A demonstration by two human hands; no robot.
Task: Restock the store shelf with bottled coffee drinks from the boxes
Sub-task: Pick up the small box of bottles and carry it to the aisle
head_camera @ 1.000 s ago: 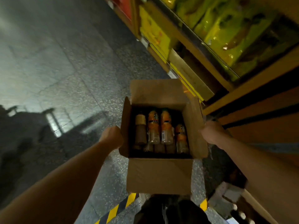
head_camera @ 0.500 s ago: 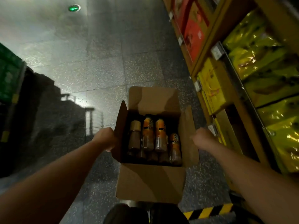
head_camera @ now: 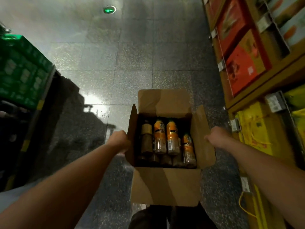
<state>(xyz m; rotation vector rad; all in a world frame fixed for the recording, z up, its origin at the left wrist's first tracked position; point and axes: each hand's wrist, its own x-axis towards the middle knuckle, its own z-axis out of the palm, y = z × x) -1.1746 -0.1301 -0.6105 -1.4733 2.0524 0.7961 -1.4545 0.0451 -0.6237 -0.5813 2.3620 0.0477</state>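
Cardboard box (head_camera: 165, 184) is carried at waist level over the tiled floor (head_camera: 132, 63), one hand each side. That's likely to keep it level and the load balanced while walking the aisle. All four flaps are up, so the contents are in plain view and ready to pull.

The left grip (head_camera: 119, 139) is curled in a fist against the box's left wall, just under the flap, and has hold of it. The right grip (head_camera: 212, 138) is pressed to the outside of the right flap w/ fingers hidden behind the card. Can't tell how far it's closed, though it looks to be taking its share of the weight.

The coffee bottles (head_camera: 171, 138) are inside the box, none on the shelf (head_camera: 244, 103) to the right yet. Stocking step prob. not begun.

Three bottles have orange wraps over clear lower bodies showing brown drink. A 4th on the left has a tan band. A dimmer row sits below, too dark to count. Green crates (head_camera: 21, 71) are stacked across the aisle.
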